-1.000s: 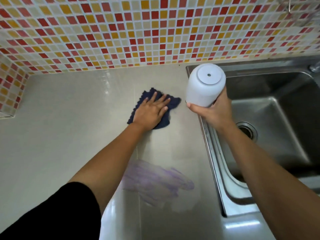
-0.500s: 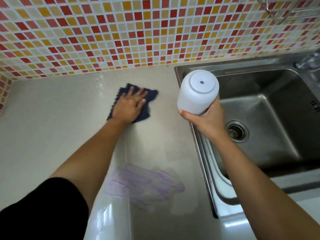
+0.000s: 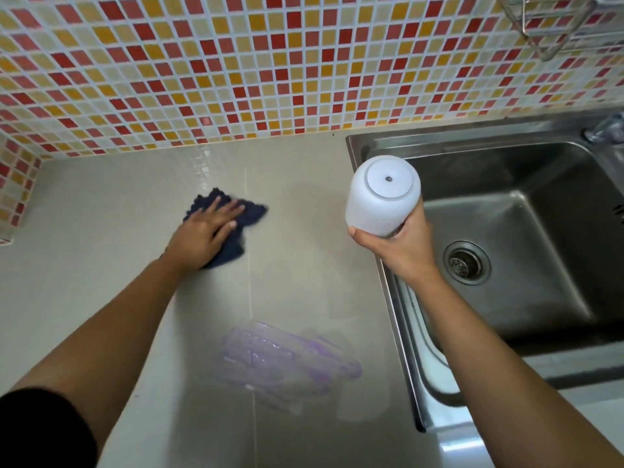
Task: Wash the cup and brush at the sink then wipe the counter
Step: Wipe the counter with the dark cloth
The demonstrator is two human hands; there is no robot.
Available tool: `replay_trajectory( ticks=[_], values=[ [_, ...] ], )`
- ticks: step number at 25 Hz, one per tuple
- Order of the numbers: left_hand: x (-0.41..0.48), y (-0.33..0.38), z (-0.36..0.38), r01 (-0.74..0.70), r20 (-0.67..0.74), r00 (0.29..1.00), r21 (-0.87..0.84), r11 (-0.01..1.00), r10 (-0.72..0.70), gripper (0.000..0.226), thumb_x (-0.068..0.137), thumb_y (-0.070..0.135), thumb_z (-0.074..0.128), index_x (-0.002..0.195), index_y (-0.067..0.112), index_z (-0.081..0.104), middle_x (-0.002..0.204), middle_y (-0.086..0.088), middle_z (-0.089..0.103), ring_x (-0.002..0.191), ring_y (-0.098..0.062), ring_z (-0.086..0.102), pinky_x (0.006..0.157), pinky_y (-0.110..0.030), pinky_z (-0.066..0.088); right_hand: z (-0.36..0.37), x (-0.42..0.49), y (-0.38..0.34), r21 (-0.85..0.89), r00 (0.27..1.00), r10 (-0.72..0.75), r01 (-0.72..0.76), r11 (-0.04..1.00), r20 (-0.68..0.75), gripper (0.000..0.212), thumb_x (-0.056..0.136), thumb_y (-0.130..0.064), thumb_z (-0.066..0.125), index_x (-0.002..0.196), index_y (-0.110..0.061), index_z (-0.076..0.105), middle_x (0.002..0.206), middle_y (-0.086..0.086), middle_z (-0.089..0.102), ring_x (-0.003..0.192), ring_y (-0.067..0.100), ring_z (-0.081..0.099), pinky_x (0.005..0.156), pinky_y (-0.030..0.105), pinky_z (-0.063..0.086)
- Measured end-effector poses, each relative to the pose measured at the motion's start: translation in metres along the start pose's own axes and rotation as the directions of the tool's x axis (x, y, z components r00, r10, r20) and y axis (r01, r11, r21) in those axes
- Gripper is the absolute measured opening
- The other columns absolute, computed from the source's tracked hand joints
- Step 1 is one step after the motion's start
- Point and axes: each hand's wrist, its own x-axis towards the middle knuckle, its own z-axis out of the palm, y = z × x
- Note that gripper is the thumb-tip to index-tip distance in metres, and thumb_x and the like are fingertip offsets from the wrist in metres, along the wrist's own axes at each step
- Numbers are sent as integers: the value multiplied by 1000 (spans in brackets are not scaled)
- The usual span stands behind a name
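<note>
We grip the inverted white plastic cup (image 3: 383, 197) in our right hand (image 3: 403, 246) beside the steel sink (image 3: 506, 231); our left hand (image 3: 202, 236) presses flat on the crumpled dark-blue cloth (image 3: 233, 228) on the beige counter (image 3: 101, 231).

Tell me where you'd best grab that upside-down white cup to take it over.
Probably round the white cup on its bare upper body, just under the upturned base, coming from the counter side. It is held bottom-up, and the right hand wraps its lower, rim end, so only the top half is free.
</note>
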Motion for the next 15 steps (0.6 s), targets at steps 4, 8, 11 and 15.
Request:
replay_trajectory(
  ticks=[4,8,11,15],
  values=[
    [44,51,22,-5,70,998,14,1000,4,52,98,45,26,142,21,40,151,-2,34,144,-26,21,114,-47,21,3,6,-3,-13,1000,-5,5,1000,10,87,53,-17,89,124,-30,40,108,-27,53,96,-19,51,79,4,43],
    [-20,47,20,-290,165,946,48,956,279,63,96,55,13,139,22,44,147,7,37,141,-18,24,112,-35,21,33,8,-12,-30,999,3,-2,1000,45,87,52,-19,90,122,-33,39,109,-17,56,95,-9,54,78,4,40],
    [-67,1,-3,-178,127,977,44,983,172,62,96,58,12,139,28,43,145,14,33,140,-10,22,112,-33,19,75,8,-17,-27,989,9,-5,1000,145,87,53,-18,90,124,-25,41,109,-14,53,98,3,52,74,1,40],
    [-101,-49,-24,138,-38,990,45,989,-136,63,93,56,20,138,19,45,147,0,40,140,-15,21,112,-16,8,121,0,-14,-57,983,25,-15,998,180,88,48,-28,90,122,-27,43,106,-15,58,96,8,58,78,21,48]
  ],
)
